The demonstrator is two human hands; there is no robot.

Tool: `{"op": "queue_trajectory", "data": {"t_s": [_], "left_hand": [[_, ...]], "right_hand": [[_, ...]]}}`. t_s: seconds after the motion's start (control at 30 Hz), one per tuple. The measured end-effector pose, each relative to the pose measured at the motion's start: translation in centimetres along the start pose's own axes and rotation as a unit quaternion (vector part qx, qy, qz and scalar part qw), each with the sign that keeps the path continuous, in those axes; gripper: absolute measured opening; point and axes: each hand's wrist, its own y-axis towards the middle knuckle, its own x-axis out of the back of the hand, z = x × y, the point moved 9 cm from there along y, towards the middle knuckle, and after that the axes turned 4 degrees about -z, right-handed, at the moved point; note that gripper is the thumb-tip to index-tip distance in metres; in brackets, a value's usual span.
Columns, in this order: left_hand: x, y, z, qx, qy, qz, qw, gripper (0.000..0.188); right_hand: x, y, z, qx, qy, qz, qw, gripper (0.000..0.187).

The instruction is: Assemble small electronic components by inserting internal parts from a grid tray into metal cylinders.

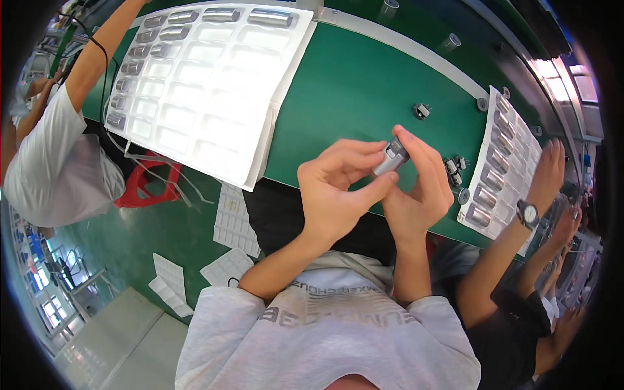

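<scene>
A small silver metal cylinder with a window showing a dark and white part is held up between my two hands, above the near edge of the green table. My left hand pinches its lower left side with thumb and fingers. From the other side, my right hand grips it, a fingertip resting on its upper end. Just right of my right hand lies a cluster of small black-and-white parts with metal pins. One similar part stands alone farther back.
A stacked white compartment tray on the left carries several silver cylinders along its far and left sides. Another tray with cylinders is at the right, beside a co-worker's watch-wearing arm. A second co-worker sits left, near a red stool.
</scene>
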Motion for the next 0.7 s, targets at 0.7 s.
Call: {"op": "queue_trajectory", "data": {"t_s": [0.7], "left_hand": [[4.2, 3.5, -11.8, -0.265, 0.442, -0.022, 0.857, 0.024]], "right_hand": [[-3.5, 21.8, -16.5, 0.002, -0.237, 0.101, 0.966, 0.027]]}}
